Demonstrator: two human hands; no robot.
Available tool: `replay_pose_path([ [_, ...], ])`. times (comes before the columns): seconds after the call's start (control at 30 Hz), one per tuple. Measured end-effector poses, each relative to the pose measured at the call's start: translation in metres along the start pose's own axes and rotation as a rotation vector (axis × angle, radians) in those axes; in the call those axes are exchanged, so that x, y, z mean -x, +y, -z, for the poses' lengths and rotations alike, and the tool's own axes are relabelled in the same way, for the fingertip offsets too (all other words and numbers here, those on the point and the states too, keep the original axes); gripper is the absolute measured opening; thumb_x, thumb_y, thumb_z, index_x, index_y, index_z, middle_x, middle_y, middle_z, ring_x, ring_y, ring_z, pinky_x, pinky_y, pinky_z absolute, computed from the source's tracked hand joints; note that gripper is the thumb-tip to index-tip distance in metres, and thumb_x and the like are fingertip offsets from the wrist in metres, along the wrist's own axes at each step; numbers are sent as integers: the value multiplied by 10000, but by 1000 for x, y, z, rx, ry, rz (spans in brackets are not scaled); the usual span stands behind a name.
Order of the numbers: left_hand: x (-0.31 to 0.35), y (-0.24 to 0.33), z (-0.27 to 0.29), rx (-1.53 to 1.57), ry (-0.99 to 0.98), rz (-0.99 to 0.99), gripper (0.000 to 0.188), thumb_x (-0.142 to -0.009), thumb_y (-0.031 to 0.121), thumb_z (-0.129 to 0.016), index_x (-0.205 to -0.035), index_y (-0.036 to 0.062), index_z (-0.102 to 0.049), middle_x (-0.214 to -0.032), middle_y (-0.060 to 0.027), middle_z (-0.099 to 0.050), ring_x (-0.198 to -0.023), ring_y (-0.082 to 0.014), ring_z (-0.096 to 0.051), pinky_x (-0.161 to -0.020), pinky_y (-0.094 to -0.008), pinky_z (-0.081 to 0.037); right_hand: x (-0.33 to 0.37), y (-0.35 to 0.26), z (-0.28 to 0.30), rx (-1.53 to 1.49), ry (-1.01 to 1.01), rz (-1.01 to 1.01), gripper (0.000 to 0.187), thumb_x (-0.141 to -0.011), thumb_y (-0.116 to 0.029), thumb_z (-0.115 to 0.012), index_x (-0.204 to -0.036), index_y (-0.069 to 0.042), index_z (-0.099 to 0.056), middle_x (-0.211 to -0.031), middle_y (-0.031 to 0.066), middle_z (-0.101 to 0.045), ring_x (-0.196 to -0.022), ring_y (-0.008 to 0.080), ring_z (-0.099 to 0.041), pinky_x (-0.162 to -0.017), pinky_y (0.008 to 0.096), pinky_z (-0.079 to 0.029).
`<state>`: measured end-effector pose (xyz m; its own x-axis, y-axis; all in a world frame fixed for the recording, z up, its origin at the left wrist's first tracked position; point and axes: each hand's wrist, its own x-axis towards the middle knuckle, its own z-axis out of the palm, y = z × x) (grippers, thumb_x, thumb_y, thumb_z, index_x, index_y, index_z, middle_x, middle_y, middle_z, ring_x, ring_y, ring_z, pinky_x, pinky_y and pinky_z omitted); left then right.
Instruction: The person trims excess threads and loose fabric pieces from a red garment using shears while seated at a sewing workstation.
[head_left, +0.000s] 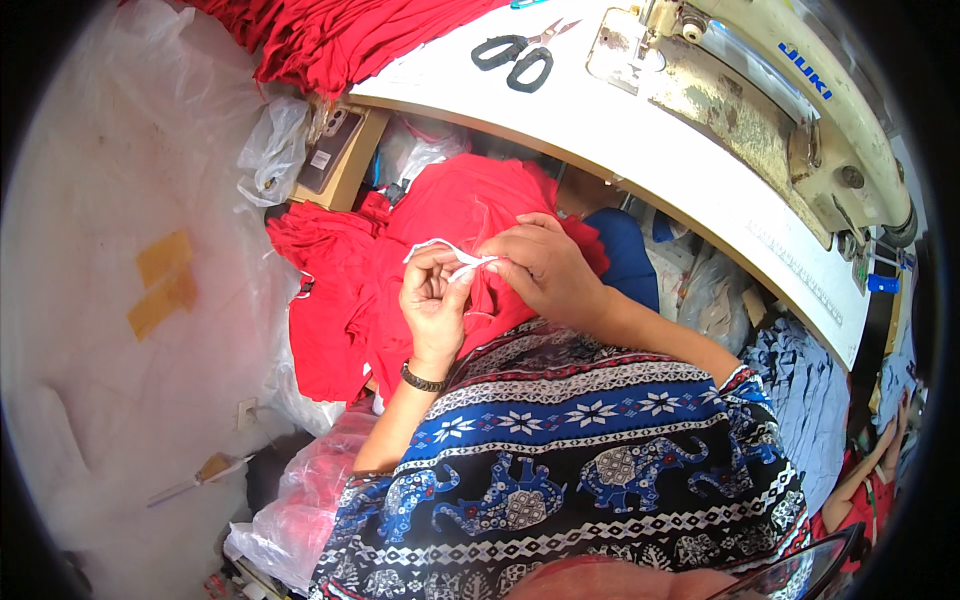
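A narrow strip of white fabric tape runs between my two hands, close above my lap. My left hand, with a dark braided band at its wrist, is closed in a pinch on the tape. From the right, my right hand pinches the tape's other part between thumb and fingers, fingertips almost meeting the left ones. Beneath both hands a red cloth garment lies bunched across my lap. Whether the tape is sewn to the red cloth is hidden by my fingers.
Scissors with black-wrapped handles lie on the white table, left of a sewing machine. Red cloth is heaped at the table's far left. An open drawer holds a phone. Another person's arm shows at the right edge.
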<state>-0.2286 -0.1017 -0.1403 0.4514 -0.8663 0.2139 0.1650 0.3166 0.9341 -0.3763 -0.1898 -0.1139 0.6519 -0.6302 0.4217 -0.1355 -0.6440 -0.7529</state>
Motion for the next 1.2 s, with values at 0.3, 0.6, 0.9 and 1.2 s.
replay_pose_path([
  [0.3,3,-4,1,-93,22,-20,236,-771,-80,-693,-999,-21,-679,-1074,-87,-575,-948,-152,-597,-834,-250,-500,-3,-3,6,166,-68,42,138,-898,-166,-555,-986,-118,-649,-934,28,-663,-916,178,-612,-996,425,-325],
  [0.6,6,2,-4,-325,72,-147,241,-768,-44,-719,-1005,1,-705,-1037,-77,-610,-906,-138,-606,-780,-238,-494,-2,-2,2,128,-10,17,136,-891,-200,-563,-949,-114,-650,-886,27,-669,-879,197,-619,-955,452,-346],
  [0.9,0,4,-4,-109,20,52,130,-848,-21,-640,-977,-27,-649,-1024,-71,-595,-927,-134,-574,-824,-251,-458,-2,1,9,120,-60,-22,170,-853,-224,-631,-974,-107,-651,-923,37,-668,-957,191,-611,-986,445,-340],
  [1.2,-29,18,21,-111,28,-13,106,-904,53,-579,-1003,16,-589,-1058,-64,-580,-981,-142,-533,-914,-287,-398,-12,-5,48,-76,-34,47,329,-746,-206,-764,-1019,-91,-619,-1320,170,-461,-1227,347,-450,-1001,409,-384],
])
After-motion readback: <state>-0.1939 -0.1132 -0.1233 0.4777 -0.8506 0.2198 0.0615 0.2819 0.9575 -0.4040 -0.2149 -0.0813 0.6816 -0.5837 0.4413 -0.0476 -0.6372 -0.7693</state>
